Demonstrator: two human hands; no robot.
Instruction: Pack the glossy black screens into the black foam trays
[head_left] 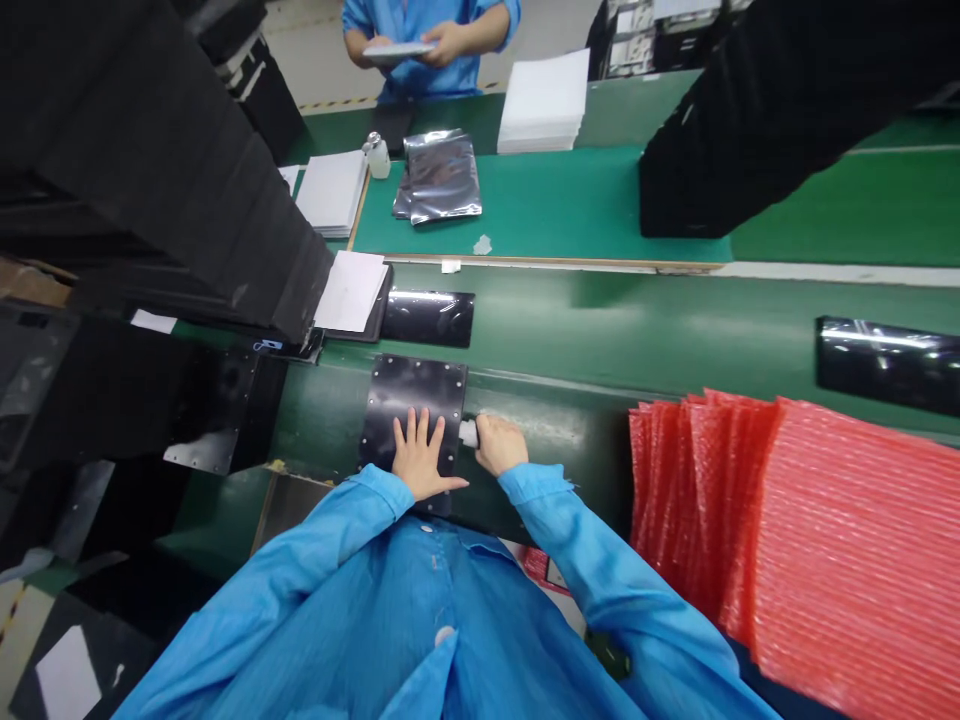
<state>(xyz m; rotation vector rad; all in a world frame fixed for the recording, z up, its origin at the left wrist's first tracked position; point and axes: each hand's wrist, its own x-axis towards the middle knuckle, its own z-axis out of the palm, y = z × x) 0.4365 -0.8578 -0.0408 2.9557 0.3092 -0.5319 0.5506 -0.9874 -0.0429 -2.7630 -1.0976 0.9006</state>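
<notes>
A flat black panel [411, 385] with small bright dots along its edges lies on the green work surface in front of me. My left hand [420, 462] rests flat on it, fingers spread. Just right of the panel, my right hand [501, 445] is closed around a crumpled white cloth [469, 433], which sits by the panel's right edge. Whether the cloth touches that edge I cannot tell.
Red bubble-wrap bags [855, 540] stand at right. Tall black stacks rise at left [172, 190] and far right [750, 120]. Beyond the panel lie a glossy black sheet [427, 318], white papers [349, 290] and silvery bags [442, 178]. Opposite, a co-worker's hands [448, 45] hold a flat piece.
</notes>
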